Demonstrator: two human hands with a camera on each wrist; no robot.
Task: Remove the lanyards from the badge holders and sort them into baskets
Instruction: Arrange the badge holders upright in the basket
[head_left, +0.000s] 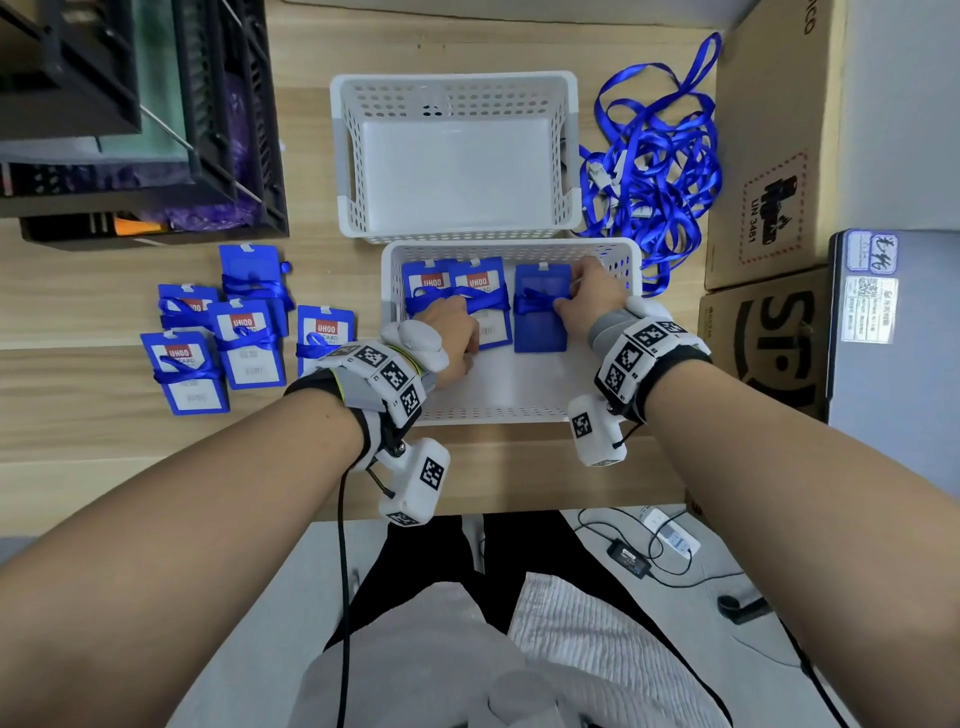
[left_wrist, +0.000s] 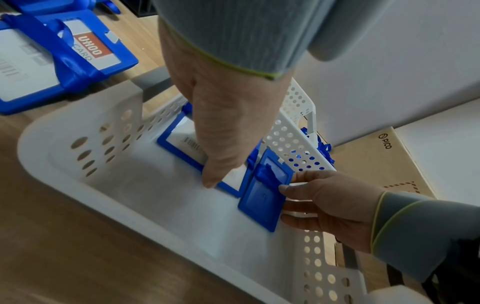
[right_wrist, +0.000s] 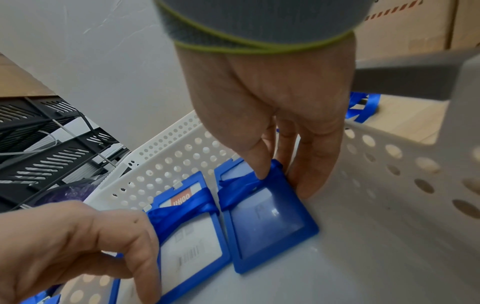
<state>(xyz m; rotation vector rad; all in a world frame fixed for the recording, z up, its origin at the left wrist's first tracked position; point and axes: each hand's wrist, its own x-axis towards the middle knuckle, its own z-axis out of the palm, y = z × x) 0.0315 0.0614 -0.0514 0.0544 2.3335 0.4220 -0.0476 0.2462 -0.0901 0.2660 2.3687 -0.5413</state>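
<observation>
Badge holders (head_left: 540, 306), three, lanyard-wrapped, flat in near basket (head_left: 511, 248). Right hand (head_left: 589, 299) pinching rightmost holder's edge, left hand (head_left: 452, 338) pinching middle holder (head_left: 480, 304), probably aligning the row.

Both forearms were bare. Each wrist wore a grey fabric band (left_wrist: 233, 35) edged with a thin yellow-green line, over a black strap. White blocks printed with black-and-white square markers ringed both wrists, and a white camera pod (head_left: 413, 480) hung at 6 o'clock below each. A black cable (head_left: 341, 597) trailed from the left wrist. Grey ribbed clothing (head_left: 571, 649) covered the lap over dark trousers.
</observation>
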